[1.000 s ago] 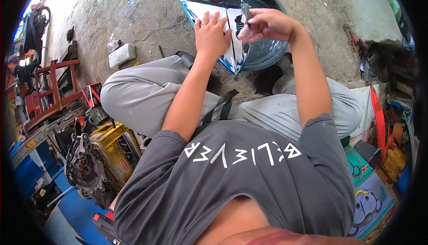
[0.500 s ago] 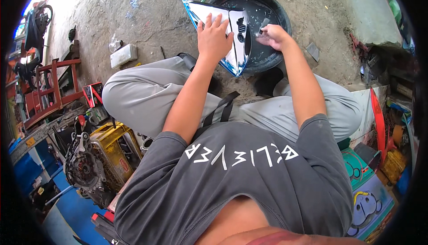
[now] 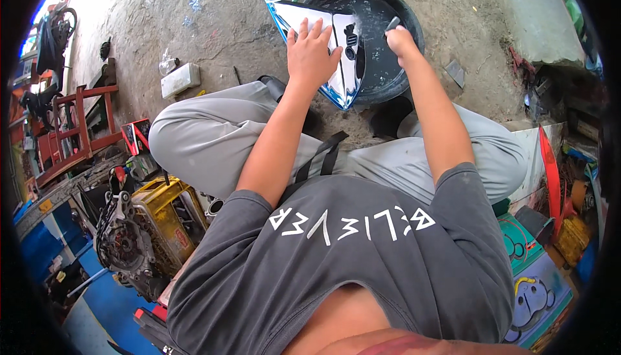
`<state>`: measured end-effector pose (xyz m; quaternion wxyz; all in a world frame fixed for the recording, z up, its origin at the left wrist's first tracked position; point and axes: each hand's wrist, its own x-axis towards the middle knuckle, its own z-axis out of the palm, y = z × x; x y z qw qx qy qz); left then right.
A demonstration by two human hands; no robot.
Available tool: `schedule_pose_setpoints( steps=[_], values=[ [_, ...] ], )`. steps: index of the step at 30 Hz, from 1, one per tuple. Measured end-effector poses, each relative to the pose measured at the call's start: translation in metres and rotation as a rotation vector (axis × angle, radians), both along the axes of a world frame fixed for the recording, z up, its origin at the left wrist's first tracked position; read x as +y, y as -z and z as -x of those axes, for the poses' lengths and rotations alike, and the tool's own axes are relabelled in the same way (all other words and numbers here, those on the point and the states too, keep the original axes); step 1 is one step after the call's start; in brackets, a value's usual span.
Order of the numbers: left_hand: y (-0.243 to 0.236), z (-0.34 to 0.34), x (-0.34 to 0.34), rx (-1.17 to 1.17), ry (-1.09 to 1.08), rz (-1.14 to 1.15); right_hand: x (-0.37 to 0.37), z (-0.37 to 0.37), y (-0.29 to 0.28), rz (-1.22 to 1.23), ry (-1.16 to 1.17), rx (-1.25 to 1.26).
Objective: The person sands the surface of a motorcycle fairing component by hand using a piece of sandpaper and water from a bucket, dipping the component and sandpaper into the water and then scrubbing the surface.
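Observation:
A glossy white motorcycle fairing panel (image 3: 317,15) with blue edging and black markings lies across the left side of a round black basin (image 3: 414,15). My left hand (image 3: 312,54) rests flat on the panel's white face, its fingers spread. Over the right part of the basin, my right hand (image 3: 402,43) is closed round a small dark grey piece (image 3: 392,24), whose kind I cannot make out. The piece is apart from the panel. Pale flecks and scratches show on the basin's dark inside.
A grey scrap sheet (image 3: 455,74) lies on the concrete right of the basin. To the left are a white box (image 3: 180,81) and a red metal frame (image 3: 81,122). An engine part (image 3: 126,238) and a yellow crate (image 3: 168,209) stand by my left side.
My right hand has moved right and slightly up with the grey piece, away from the panel toward the basin's right rim. My left hand stays on the panel.

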<state>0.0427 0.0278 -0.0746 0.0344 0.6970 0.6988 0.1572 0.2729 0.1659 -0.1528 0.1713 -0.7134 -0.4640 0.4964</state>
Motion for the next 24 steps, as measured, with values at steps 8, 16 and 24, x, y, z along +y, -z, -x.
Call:
schedule_pose_setpoints(
  steps=[8, 16, 24],
  values=[
    [-0.003, 0.002, -0.003, 0.028, -0.006, 0.052, -0.005, 0.014, -0.071, 0.387, -0.108, 0.936],
    [-0.001, -0.003, 0.002, 0.039, 0.03, 0.03, 0.01, 0.001, -0.001, -0.082, 0.096, 0.331],
    [0.001, 0.002, -0.003, 0.051, 0.003, 0.023, -0.008, 0.019, -0.087, 0.394, -0.071, 1.007]
  ],
)
